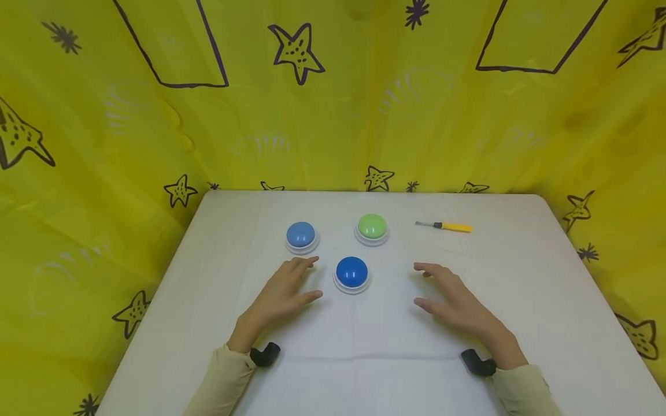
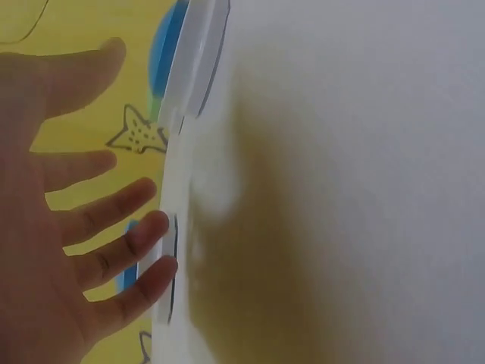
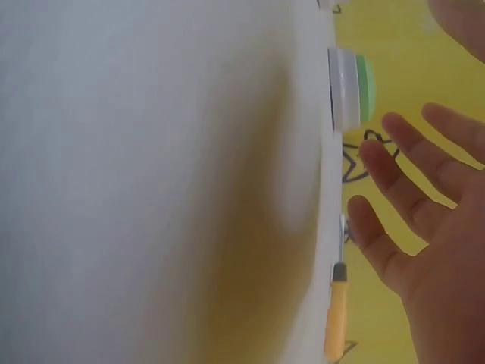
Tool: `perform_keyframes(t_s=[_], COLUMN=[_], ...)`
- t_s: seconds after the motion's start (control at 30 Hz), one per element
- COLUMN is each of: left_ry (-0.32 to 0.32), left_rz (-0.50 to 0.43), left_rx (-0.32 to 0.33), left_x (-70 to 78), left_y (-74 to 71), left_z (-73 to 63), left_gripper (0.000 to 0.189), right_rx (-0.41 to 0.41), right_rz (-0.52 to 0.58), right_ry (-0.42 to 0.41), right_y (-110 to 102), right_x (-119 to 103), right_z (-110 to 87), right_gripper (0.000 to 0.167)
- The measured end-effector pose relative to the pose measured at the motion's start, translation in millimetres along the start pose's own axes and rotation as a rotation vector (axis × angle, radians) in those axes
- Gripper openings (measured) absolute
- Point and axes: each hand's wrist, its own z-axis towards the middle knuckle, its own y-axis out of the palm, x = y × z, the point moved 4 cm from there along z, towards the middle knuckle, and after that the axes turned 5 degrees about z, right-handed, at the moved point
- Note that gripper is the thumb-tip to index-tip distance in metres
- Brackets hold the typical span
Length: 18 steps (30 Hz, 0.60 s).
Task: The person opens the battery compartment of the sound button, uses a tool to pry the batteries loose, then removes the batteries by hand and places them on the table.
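Hovering over the white table point(image 1: 531, 254), the left hand point(image 1: 281, 294) and the right hand point(image 1: 452, 303) faced each other across a gap, and from where I stood the dark blue dome point(image 1: 352, 272) sat within that gap. It was not midway. Of the 2 hands, the left was clearly the nearer, its thumb and fingertips ending just beside the dome's white base point(image 1: 351, 290); the dome lay to its right, level with the opening between thumb and fingers. From the right hand it lay to the left, across a wider stretch of tabletop. I took that uneven gap to be what any move would turn on, since the dome was round and gave no long axis to line up with.

Both hands held nothing and were well spread, thumbs apart from softly bent fingers, and I saw neither touching anything. The light blue dome point(image 1: 300, 234) lay just ahead of the left fingertips, while the green dome point(image 1: 372, 226) stood farther back, beyond the dark blue. The yellow-handled screwdriver point(image 1: 444, 226) was the 1 long thing there: it lay crosswise ahead of the right hand, the nearer to it, handle to the right and shaft pointing left towards the green dome
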Motion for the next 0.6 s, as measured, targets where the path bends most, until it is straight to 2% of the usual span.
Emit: perform_keyframes(t_s=[0.13, 0.43, 0.6], left_ry=[0.053, 0.077, 0.089], left_rz=[0.084, 0.181, 0.206], left_rx=[-0.017, -0.046, -0.056], left_x=[7.6, 14.6, 19.9], left_y=[5.4, 19.0, 21.6], left_z=[7.7, 24.6, 34.4], left_gripper=[0.078, 0.082, 0.083], right_rx=[-0.053, -0.143, -0.181], right_rz=[0.002, -0.036, -0.074], right_ry=[0.019, 0.054, 0.031], right_y=[10.3, 30.0, 38.6], right_x=[-6.1, -17.0, -24.4], right_z=[10.8, 36.6, 51.4], right_gripper=[0.071, 0.072, 0.073])
